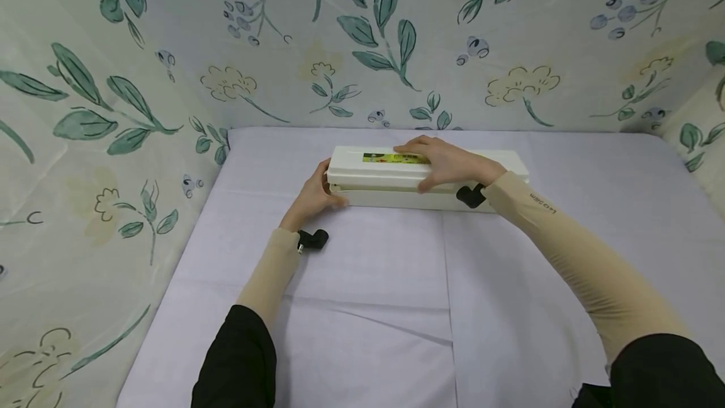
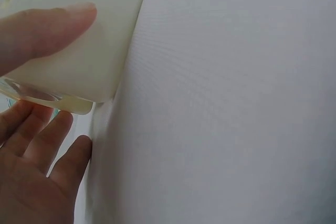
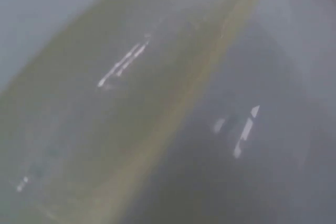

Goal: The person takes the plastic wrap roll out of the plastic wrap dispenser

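A long white lidded plastic box (image 1: 396, 199) lies crosswise near the far edge of the table, with a yellow-green label (image 1: 381, 158) on its lid. My left hand (image 1: 313, 199) grips its left end. In the left wrist view that hand's thumb (image 2: 50, 32) lies along the front wall, while the fingertips (image 2: 63, 121) reach around the end. From above, my right hand (image 1: 447, 162) spans the lid, fingers over the top and thumb at the front edge, covering part of the label. The right wrist view shows only a blurred, glossy pale surface (image 3: 220, 171) close up.
White cloth (image 1: 368, 332) with fold creases covers the table. Behind it and along the left hangs a curtain (image 1: 283, 30) printed with leaves and flowers. A small black wrist camera (image 1: 313, 240) sits on my left wrist, another (image 1: 470, 196) on my right.
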A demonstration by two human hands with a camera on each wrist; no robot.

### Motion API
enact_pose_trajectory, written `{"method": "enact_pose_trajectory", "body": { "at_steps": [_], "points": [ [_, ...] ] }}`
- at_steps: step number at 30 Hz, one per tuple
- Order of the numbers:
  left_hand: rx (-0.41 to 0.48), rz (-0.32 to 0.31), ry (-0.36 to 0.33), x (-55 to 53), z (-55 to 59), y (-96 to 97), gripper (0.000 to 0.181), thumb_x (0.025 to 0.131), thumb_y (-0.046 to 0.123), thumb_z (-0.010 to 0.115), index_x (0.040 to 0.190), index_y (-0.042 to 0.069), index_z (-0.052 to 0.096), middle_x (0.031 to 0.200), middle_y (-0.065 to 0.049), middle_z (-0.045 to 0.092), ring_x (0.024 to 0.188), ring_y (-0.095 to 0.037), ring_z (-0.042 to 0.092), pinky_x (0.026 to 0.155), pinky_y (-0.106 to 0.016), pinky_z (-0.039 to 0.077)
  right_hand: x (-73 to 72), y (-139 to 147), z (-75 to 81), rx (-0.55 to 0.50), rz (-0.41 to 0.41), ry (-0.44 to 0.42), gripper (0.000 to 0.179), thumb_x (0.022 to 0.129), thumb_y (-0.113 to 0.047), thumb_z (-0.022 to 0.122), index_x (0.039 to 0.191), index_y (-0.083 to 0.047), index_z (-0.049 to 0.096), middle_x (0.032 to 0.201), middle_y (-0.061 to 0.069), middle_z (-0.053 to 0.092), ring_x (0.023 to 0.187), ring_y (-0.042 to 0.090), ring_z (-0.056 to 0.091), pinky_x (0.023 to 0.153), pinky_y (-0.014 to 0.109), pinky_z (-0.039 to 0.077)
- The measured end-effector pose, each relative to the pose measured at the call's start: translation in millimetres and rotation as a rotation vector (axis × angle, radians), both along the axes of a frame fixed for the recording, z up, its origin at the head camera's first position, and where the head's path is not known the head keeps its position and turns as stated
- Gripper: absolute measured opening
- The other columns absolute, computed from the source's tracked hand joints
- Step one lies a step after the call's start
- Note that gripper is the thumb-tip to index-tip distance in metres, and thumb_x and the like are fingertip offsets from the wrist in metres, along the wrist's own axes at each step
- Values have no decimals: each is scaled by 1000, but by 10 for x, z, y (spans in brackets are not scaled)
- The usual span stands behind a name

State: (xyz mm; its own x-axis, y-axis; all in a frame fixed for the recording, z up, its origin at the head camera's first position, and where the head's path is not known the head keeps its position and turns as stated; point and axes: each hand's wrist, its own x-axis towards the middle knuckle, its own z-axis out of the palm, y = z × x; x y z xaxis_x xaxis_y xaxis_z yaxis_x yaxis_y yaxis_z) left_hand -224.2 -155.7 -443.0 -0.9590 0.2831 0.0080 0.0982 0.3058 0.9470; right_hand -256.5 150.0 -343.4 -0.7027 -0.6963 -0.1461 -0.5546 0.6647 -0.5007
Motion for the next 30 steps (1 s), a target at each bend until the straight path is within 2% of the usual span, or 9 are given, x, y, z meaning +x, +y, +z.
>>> {"method": "enact_pose_trajectory", "body": {
  "at_steps": [4,10,12,18,23,30],
  "points": [
    [5,0,-5,13,9,2,104,68,-13,79,150,9,20,144,-13,37,124,-30,45,102,-41,37,-5,22,-16,-20,-18,-37,91,69,-18,81,149,-17,36,151,18,25,133,37,25,102,60,25],
    [10,-4,-16,6,5,-1,103,69,-13,78,150,9,19,144,-15,37,125,-31,44,103,-42,36,-25,24,-22,-32,-42,-69,93,69,-21,83,149,-22,36,144,13,38,123,30,33,97,55,30],
    [8,-2,-26,5,2,-4,102,70,-12,78,151,9,19,145,-15,36,129,-31,41,105,-42,34,-37,34,-8,-33,-54,-65,94,69,-23,84,149,-24,35,144,11,37,122,29,34,97,55,31],
    [4,7,-42,-7,-4,-3,101,70,-10,79,150,8,20,151,-14,29,138,-30,30,109,-38,28,-74,88,114,-46,-85,-10,95,69,-24,85,149,-26,35,152,12,28,130,33,31,100,60,27],
    [14,1,-27,-14,-3,-9,100,69,-11,79,149,7,21,152,-15,27,138,-30,30,108,-37,29,-97,120,176,-56,-73,5,95,70,-23,85,149,-27,35,153,10,28,136,35,24,103,63,20],
    [17,-13,-21,-3,-6,-7,101,70,-11,78,150,6,19,152,-15,27,137,-31,30,109,-39,29,-64,110,149,-37,-64,-1,95,69,-20,85,149,-25,35,152,13,27,137,37,20,104,65,17]
  ]
}}
